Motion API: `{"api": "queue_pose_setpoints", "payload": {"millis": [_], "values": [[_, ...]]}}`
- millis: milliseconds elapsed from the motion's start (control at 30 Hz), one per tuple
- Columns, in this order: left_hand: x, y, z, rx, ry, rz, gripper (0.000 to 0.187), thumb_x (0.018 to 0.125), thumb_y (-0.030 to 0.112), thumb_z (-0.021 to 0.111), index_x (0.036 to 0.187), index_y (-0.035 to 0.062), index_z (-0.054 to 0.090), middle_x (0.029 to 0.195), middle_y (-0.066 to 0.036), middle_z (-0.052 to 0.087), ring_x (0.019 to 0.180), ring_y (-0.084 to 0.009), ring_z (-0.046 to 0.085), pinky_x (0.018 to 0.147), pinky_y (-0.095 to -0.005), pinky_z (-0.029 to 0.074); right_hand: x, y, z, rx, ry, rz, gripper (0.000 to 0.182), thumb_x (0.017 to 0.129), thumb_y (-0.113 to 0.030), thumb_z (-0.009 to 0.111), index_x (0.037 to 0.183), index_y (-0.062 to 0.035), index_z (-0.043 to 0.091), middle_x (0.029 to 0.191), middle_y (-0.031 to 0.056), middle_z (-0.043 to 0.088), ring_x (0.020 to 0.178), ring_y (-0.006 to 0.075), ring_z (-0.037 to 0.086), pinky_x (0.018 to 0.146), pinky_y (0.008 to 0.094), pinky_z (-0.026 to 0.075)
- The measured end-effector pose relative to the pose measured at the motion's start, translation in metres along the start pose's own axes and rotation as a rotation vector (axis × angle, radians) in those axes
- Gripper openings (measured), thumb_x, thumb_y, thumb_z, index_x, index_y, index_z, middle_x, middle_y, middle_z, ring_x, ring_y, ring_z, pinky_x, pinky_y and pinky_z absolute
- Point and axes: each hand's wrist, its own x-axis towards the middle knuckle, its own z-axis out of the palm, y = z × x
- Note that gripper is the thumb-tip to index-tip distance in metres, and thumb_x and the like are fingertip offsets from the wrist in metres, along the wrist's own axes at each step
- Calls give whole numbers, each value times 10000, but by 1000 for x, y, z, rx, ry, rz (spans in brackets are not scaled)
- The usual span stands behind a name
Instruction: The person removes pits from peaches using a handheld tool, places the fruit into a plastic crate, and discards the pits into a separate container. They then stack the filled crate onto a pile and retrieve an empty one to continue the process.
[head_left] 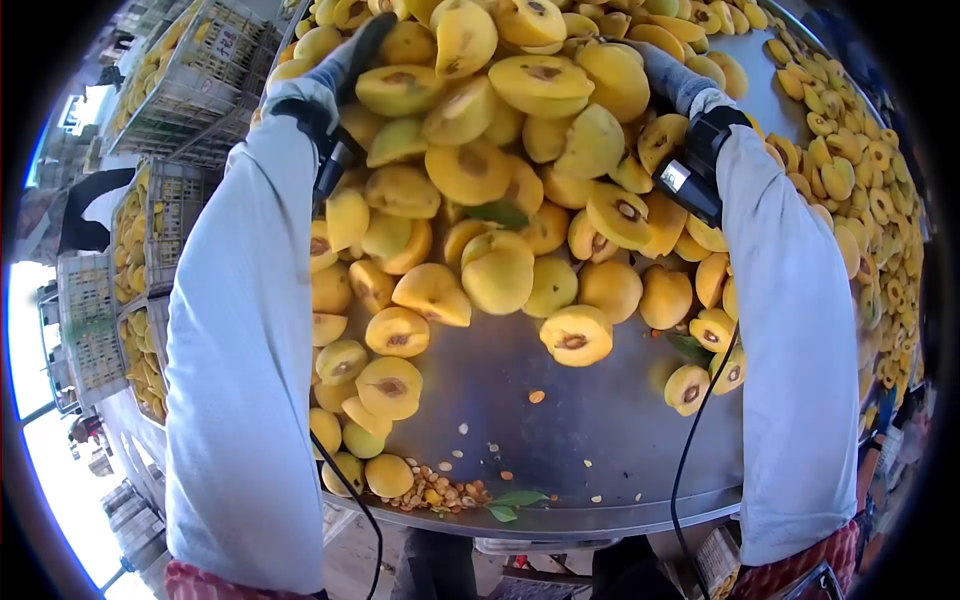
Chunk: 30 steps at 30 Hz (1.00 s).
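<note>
A large heap of halved yellow peaches (498, 272) lies on a metal table (570, 440), several with brown pit cavities facing up. At the heap's far left side, my left hand (352, 55) in a grey glove reaches forward, its dark fingers stretched out against the peaches. My right hand (668, 75), also gloved, is stretched along the far right side of the heap, its fingertips partly hidden behind fruit. Both hands appear open, with the heap between them. Black straps with small devices sit on both wrists, and dark cables hang from them.
Small brown pits or kernels (450, 493) and green leaves (517, 500) lie by the table's near edge (600, 518). More peach halves (850, 180) spread along the right. Stacked crates (190, 75) of fruit stand at left, near another person's dark sleeve (90, 205).
</note>
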Motion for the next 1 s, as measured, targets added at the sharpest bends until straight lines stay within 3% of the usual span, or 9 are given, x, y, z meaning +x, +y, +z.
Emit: {"api": "queue_pose_setpoints", "payload": {"millis": [300, 333, 400, 433, 533, 667, 800, 867, 1000], "values": [[-145, 76, 103, -1159, -542, -526, 482, 900, 425, 563, 1274, 123, 528, 1124, -94, 587, 1029, -192, 586, 923, -334, 462, -211, -12, 17, 539, -525, 275, 359, 922, -154, 525, 1274, -86, 511, 1174, 60, 597, 1001, 99, 586, 861, 250, 480], [-170, 90, 113, -1207, -459, -577, 538, 865, 286, 623, 1278, -20, 465, 1309, -147, 484, 1185, -204, 499, 1028, -341, 391, -233, -9, 13, 533, -533, 256, 352, 928, -151, 517, 1274, -86, 511, 1172, 57, 598, 997, 92, 586, 858, 247, 481], [-216, 106, 121, -748, -531, -107, 561, 833, 165, 641, 1331, 28, 421, 1349, -134, 449, 1227, -228, 458, 1055, -342, 363, -281, -16, 5, 459, -465, 164, 328, 935, -136, 495, 1256, -69, 516, 1146, 54, 597, 1010, 88, 560, 889, 249, 458], [-238, 114, 125, -535, -488, 104, 597, 818, 105, 650, 1357, 53, 399, 1369, -128, 431, 1248, -240, 438, 1068, -342, 350, -276, 13, 1, -11, -438, -230, 335, 926, -131, 496, 1251, -52, 512, 1153, 63, 592, 1056, 97, 533, 935, 252, 426], [-271, 158, 137, -1008, -490, -341, 603, 871, 118, 616, 1405, 64, 342, 1409, -98, 395, 1263, -198, 422, 1060, -336, 363, -328, -9, -12, -214, -332, -101, 384, 887, -122, 544, 1262, -50, 500, 1166, 70, 589, 1091, 124, 516, 963, 285, 401], [-296, 173, 138, -875, -428, -306, 582, 914, 169, 574, 1427, 79, 314, 1407, -65, 409, 1268, -156, 411, 1038, -321, 386, -364, 0, -34, -526, 40, -341, 464, 821, -320, 628, 1209, -88, 523, 1035, 190, 630, 995, 352, 590, 854, 397, 455], [-313, 190, 122, 550, 211, 121, 371, 860, 156, 612, 1214, 59, 557, 1215, -143, 571, 1107, -298, 550, 924, -369, 448, -425, -14, -76, -112, 310, -233, 460, 861, -276, 633, 1248, -62, 507, 933, 120, 642, 792, 153, 634, 690, 286, 517], [-343, 226, 113, 434, 510, 350, 300, 828, 154, 630, 1108, 47, 609, 1126, -164, 598, 1018, -359, 565, 874, -394, 457, -480, -22, -79, 395, 429, -229, 416, 895, -252, 610, 1260, -77, 511, 953, 89, 635, 779, 128, 631, 644, 246, 518], [-458, 312, 133, 193, 472, 300, 329, 800, 71, 651, 1120, 19, 593, 1114, -162, 603, 1043, -328, 575, 888, -378, 456, -616, -53, -51, 750, 511, -129, 364, 909, -245, 593, 1238, -102, 530, 929, 57, 655, 744, 139, 643, 519, 194, 452]]}}
